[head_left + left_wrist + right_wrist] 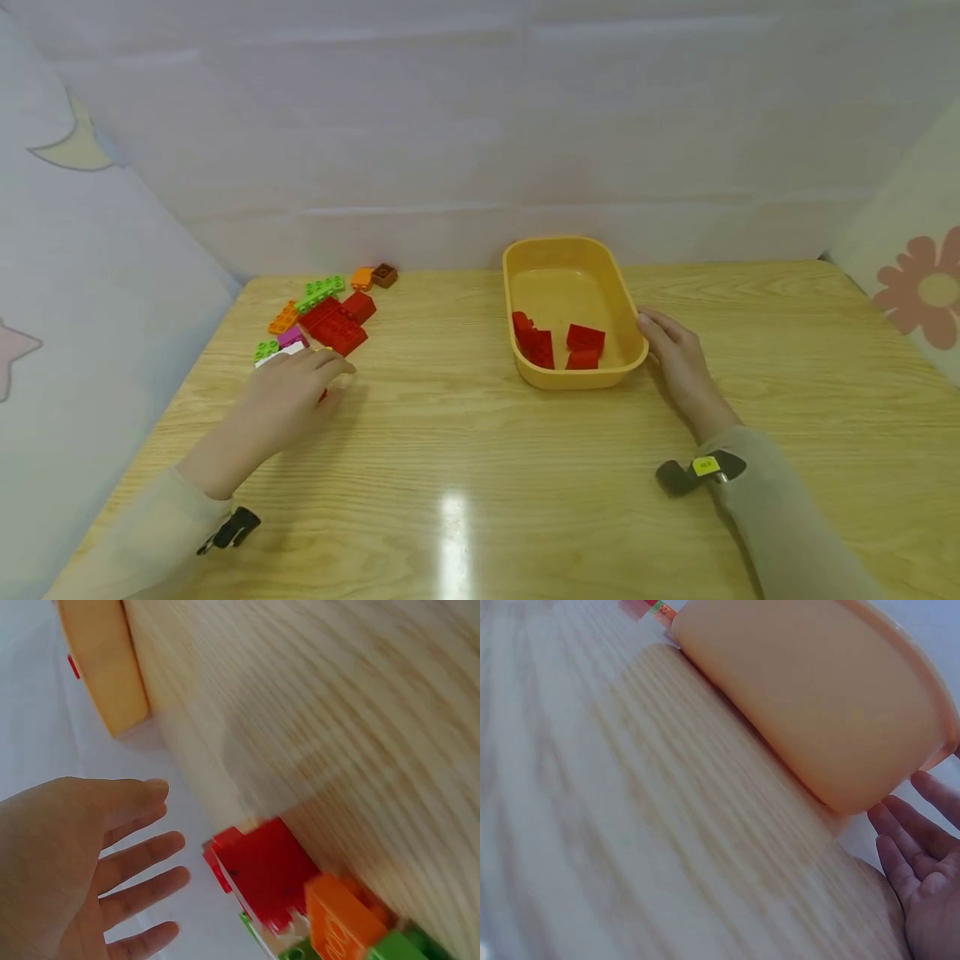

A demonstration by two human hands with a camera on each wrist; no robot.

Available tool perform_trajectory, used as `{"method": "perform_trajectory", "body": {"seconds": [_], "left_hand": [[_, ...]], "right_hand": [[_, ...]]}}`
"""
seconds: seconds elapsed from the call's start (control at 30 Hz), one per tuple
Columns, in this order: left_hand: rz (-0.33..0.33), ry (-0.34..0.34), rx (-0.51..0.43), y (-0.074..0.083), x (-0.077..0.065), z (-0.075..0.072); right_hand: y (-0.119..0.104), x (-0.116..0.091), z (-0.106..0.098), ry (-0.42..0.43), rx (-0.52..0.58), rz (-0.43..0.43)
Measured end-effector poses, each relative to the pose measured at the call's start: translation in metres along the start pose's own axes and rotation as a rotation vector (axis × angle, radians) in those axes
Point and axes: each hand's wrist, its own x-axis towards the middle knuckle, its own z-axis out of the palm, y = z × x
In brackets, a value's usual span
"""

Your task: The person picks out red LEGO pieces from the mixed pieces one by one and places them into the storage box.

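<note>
Over the near end of a pile of toy building bricks hovers my left hand (288,392). In the left wrist view its fingers (146,859) are spread and extended, with no brick between them. Red bricks (337,325) lie just beyond it, and a white brick (279,354) is partly covered by the hand. A bit of red shows under the fingers in the head view. My right hand (681,367) touches the right side of a yellow tray (573,379), fingers loosely extended against its outer wall. Several red bricks (585,340) lie in the tray's near end.
Green bricks (322,287), an orange brick (285,317), a magenta brick (291,337) and a brown brick (385,275) lie in the pile at the table's far left. A pale wall (450,167) rises behind the wooden table (465,450), with side panels left and right.
</note>
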Motion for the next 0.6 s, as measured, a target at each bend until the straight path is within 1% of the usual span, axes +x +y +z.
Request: {"method": "perform_trajectory", "body": {"seconds": [0.07, 0.13, 0.2, 0.33, 0.53, 0.6], "left_hand": [[-0.016, -0.011, -0.001, -0.005, -0.005, 0.001], [-0.028, -0.031, -0.004, -0.009, -0.009, 0.0], [-0.038, -0.056, 0.002, -0.012, -0.011, -0.001], [-0.054, -0.088, 0.018, -0.016, -0.015, -0.001], [-0.056, -0.068, 0.043, -0.02, -0.018, 0.001], [-0.063, -0.072, 0.042, -0.02, -0.02, 0.001]], "right_hand": [[0.0, 0.0, 0.0, 0.003, -0.007, 0.004], [0.0, 0.0, 0.0, 0.0, 0.013, 0.004], [0.0, 0.0, 0.001, -0.004, 0.059, 0.004], [0.0, -0.001, 0.001, -0.014, 0.102, 0.003], [0.0, -0.002, 0.001, -0.019, 0.111, 0.002], [0.0, -0.002, 0.001, -0.021, 0.121, -0.003]]}}
